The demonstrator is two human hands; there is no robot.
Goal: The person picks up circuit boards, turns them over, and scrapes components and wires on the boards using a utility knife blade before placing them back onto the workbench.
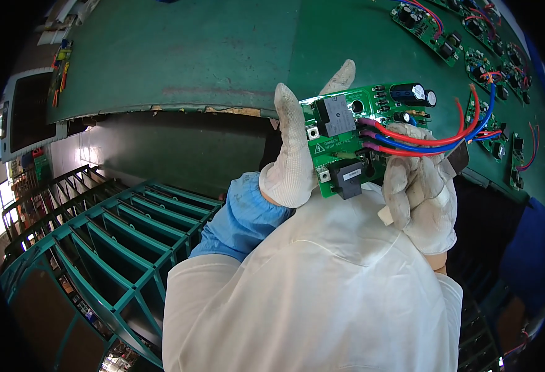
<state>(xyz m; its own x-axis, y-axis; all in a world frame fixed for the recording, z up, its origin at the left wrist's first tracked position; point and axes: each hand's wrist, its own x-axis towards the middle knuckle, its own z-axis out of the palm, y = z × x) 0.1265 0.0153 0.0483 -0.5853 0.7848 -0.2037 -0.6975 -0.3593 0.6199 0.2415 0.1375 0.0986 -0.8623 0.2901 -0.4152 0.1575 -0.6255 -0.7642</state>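
A green circuit board [381, 102] is held up in front of my chest, tilted, with black relays, capacitors and small parts on its face. My left hand [292, 149], in a whitish glove, grips its left end, the thumb at the edge and a finger showing behind. Red and blue wires [430, 144] run from the middle of the board to the right and loop upward. My right hand [421, 192], in a soiled glove, is closed beneath the wires at the board's right end. A dark, flat-sided piece [458, 158] shows beside its fingers; what it holds is partly hidden.
Several similar boards with wires [430, 31] lie at the right of the green worktable [223, 49], whose front edge [204, 110] is worn. A teal metal rack [136, 229] with slots stands at the left. A dark screen [34, 111] stands far left.
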